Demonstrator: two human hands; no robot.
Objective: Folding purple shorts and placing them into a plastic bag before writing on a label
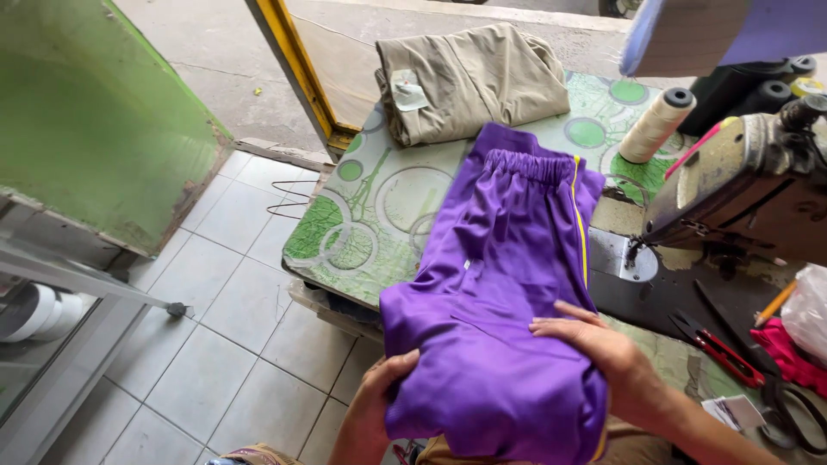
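Purple trousers (504,258) with an elastic waistband and a yellow side stripe lie across the sewing table (370,215), the near end hanging over its front edge. My left hand (379,392) grips that hanging end from below at the left. Fingers spread, my right hand (590,340) rests flat on top of the purple cloth at the right. A worn sewing machine (745,185) stands just right of the trousers.
A folded beige garment (469,77) lies at the table's far end. A cream thread cone (655,125) and dark spools stand by the machine. Red-handled snips (719,349), black scissors (788,409), a pencil and red cloth sit at right. Tiled floor and a green panel (95,120) are left.
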